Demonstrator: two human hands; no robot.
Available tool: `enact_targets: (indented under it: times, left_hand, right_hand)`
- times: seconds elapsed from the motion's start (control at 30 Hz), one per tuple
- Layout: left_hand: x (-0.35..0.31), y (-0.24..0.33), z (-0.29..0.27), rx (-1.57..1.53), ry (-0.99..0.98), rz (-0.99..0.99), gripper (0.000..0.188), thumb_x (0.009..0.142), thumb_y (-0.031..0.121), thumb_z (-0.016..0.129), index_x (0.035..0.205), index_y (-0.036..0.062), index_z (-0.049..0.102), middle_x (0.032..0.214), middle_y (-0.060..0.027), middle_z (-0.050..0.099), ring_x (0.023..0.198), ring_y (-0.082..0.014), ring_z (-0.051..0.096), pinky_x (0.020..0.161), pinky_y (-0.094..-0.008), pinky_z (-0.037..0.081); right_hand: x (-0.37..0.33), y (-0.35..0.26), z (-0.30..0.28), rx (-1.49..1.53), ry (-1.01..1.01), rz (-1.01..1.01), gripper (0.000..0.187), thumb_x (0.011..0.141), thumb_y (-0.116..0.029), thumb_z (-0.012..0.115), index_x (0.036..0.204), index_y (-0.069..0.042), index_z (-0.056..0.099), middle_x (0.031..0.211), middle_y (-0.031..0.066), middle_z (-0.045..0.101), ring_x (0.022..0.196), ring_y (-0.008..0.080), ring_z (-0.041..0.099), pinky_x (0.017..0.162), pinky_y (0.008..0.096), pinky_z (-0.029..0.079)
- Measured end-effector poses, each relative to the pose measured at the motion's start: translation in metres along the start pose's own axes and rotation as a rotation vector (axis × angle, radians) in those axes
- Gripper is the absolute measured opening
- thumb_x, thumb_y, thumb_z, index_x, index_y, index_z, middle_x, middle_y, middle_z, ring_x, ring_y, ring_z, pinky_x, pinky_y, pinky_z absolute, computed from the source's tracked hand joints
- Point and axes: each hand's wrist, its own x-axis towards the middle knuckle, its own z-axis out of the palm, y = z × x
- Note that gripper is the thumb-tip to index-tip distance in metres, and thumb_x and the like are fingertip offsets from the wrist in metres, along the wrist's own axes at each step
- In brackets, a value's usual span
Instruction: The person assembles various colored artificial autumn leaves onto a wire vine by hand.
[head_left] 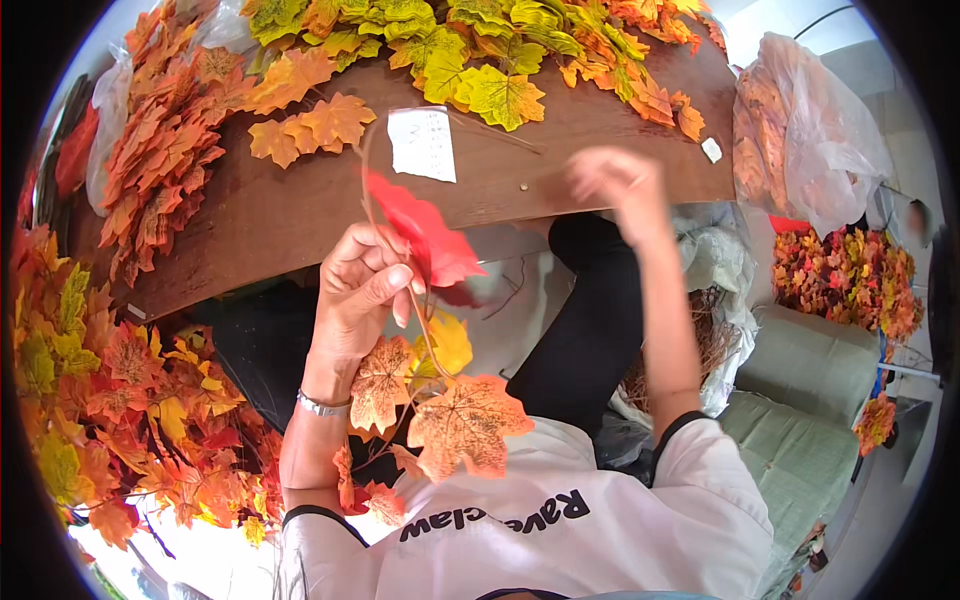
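My left hand (pixel 362 278) is closed on the thin brown stem of an artificial maple leaf vine, in front of the table edge. A red leaf (pixel 428 235) stands up beside its fingers. Lower on the vine hang a yellow leaf (pixel 450 342) and speckled orange leaves (pixel 470 425), over my lap and forearm. The upper end of the stem curves above the table. My right hand (pixel 618 182) is raised at the table's near edge, apart from the vine. Motion blurs its fingers, and I cannot make out whether anything is in them.
On the brown table (pixel 620 125) lie piles of orange leaves (pixel 165 150) and yellow-green leaves (pixel 430 50), plus a white paper note (pixel 421 144). A plastic bag of leaves (pixel 810 130) is at right. Leaf vines (pixel 150 410) crowd my left; a sack of brown stems (pixel 690 335) stands beside my leg.
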Motion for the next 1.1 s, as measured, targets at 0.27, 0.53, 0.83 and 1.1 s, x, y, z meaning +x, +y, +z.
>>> enact_targets:
  times: [0.27,0.53,0.83,1.1]
  left_hand:
    - [-0.005,0.0,0.007,0.105,-0.356,-0.248,0.015,0.071,-0.006,0.065,0.079,-0.0039,0.052,0.072,-0.0139,0.061,0.06,-0.0159,0.061,0.048,-0.0238,0.05]
    - [-0.004,0.007,0.012,0.279,-0.759,-0.174,0.008,0.07,-0.002,0.067,0.075,-0.0041,0.061,0.076,-0.0128,0.064,0.07,-0.022,0.062,0.062,-0.0306,0.048]
    - [-0.018,0.016,0.019,0.332,-0.533,-0.019,0.008,0.07,-0.005,0.066,0.073,-0.0029,0.059,0.074,-0.0103,0.063,0.07,-0.0167,0.061,0.059,-0.0268,0.049]
    - [-0.011,0.004,0.011,0.301,0.118,0.186,0.007,0.077,-0.008,0.058,0.081,-0.0028,0.055,0.084,-0.0114,0.058,0.065,-0.0112,0.057,0.059,-0.0228,0.051]
  right_hand:
    - [0.105,0.038,-0.201,-1.256,0.393,-0.301,0.018,0.074,-0.005,0.056,0.09,-0.005,0.065,0.084,0.0137,0.062,0.079,0.029,0.06,0.07,0.0336,0.046]
    - [0.115,0.029,-0.214,-1.312,0.167,-0.25,0.015,0.075,-0.004,0.055,0.088,-0.003,0.062,0.084,0.0142,0.061,0.079,0.0286,0.06,0.069,0.034,0.046]
    - [0.093,-0.027,-0.227,-0.427,0.352,-0.097,0.02,0.081,-0.002,0.053,0.096,0.009,0.056,0.092,0.0133,0.06,0.079,0.0219,0.062,0.069,0.0258,0.051]
    - [0.012,-0.047,-0.047,0.776,-0.016,-0.117,0.024,0.083,-0.002,0.051,0.106,0.004,0.049,0.099,0.0119,0.054,0.097,0.024,0.055,0.079,0.0281,0.048]
